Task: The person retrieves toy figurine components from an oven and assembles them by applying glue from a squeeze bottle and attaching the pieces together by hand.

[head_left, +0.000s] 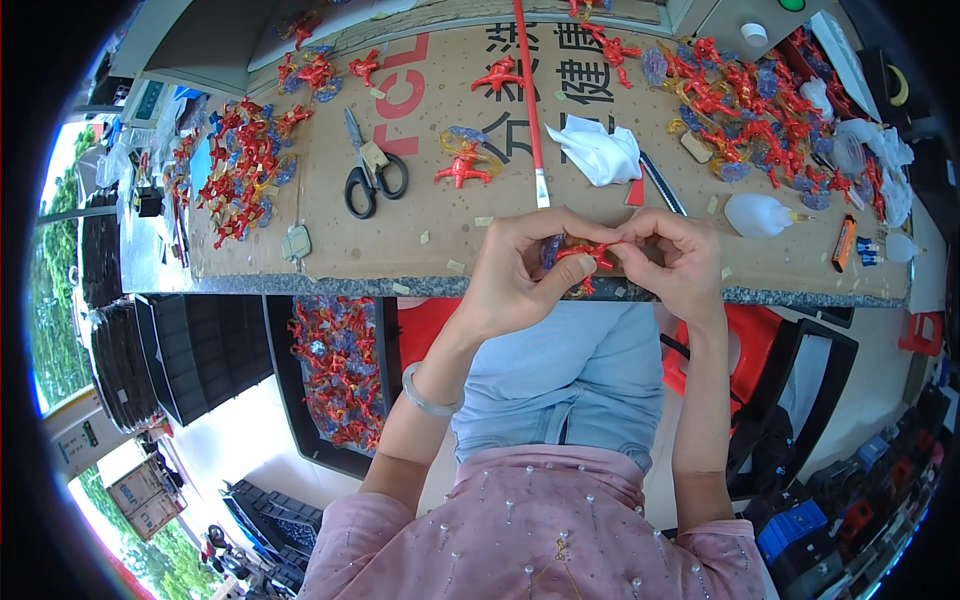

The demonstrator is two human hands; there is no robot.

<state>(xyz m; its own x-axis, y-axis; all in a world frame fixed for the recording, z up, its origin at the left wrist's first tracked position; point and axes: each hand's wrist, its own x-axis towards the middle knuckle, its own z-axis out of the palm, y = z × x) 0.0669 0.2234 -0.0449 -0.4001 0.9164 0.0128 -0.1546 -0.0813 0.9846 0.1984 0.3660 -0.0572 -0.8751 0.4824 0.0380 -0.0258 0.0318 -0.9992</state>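
Observation:
Over the table's front edge, my left hand [522, 265] grips a small red plastic figurine [590, 254] with blue and yellow translucent parts. My right hand [672, 262] pinches the figurine's right end between thumb and forefinger. Part of the figurine is hidden by my fingers. Just beyond my hands lie a thin red-handled brush [533, 110], a crumpled white cloth [597, 150] and a utility knife [662, 183]. A similar figurine [465, 165] with a yellow and blue piece rests farther left.
Black-handled scissors [372, 170] lie left on the cardboard-covered table [400, 235]. Figurine piles stand at left [240, 165] and right [745, 110]. A white squeeze bottle [762, 214] and an orange tube [844, 243] are at right. Below the table, a black crate [290, 400] holds more figurines.

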